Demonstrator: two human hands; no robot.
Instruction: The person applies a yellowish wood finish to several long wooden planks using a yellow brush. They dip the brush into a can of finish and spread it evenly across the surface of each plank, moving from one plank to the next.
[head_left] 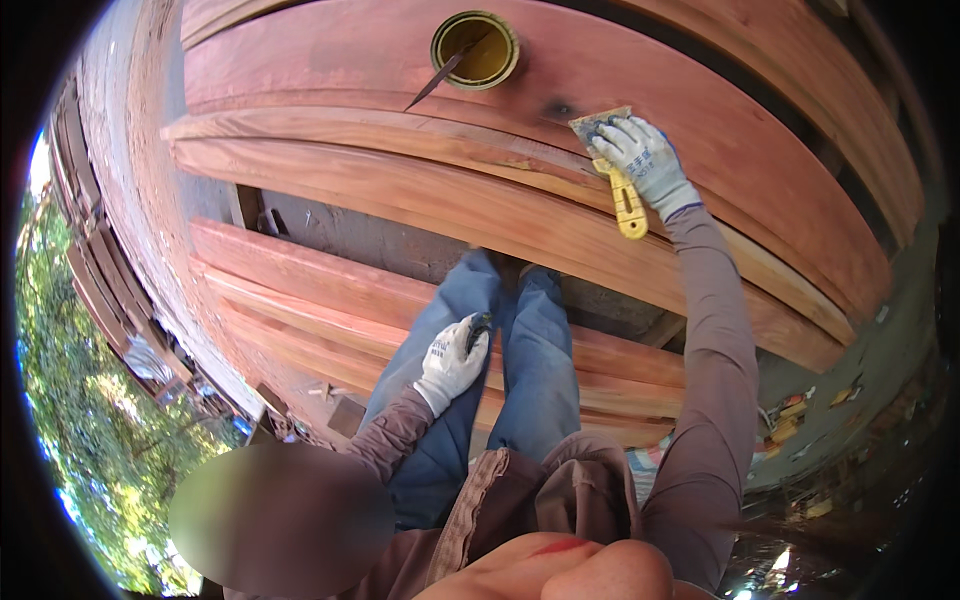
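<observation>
My right hand (645, 165), in a white glove, is closed on a putty knife with a yellow handle (627, 205). Its wide, smeared blade (598, 126) lies at a reddish wooden board (690, 130), beside a dark patch (562, 108) on the wood. My left hand (453, 362), gloved too, is held low in front of my leg with its fingers curled. Something dark shows at those fingers; whether it is an object or a stain on the glove is unclear. On the board, left of the knife, stands an open tin (510, 50) with yellowish-brown contents and a dark stick (437, 80) leaning out.
Long planks (400, 180) run across in front of me. More planks (330, 270) lie nearer, around my legs, with a dark gap (370, 235) between the two groups. Stacked dark boards (105, 280) and green foliage (80, 420) are at the left. Scattered scraps (790, 415) lie at the right.
</observation>
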